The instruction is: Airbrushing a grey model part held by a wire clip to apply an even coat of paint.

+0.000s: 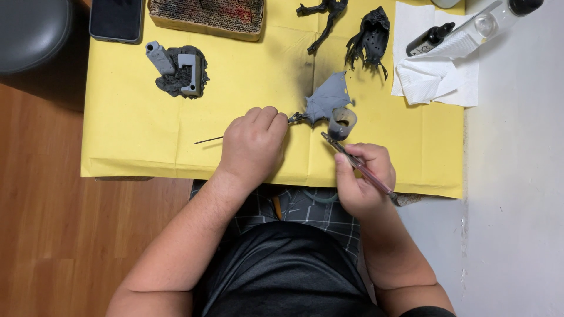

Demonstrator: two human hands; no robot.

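Fingers of the left hand (254, 147) curl tight round a thin wire handle, holding the grey wing piece (326, 100) clear of the yellow paper (135, 123), likely so wet paint touches nothing; right hand (361, 179) pinches a paintbrush (358, 167), tip at the small paint cup (342, 122) at one o'clock; paper towel (435, 76) lies at two o'clock; bare paper spreads toward nine o'clock, its near edge just beneath both wrists.
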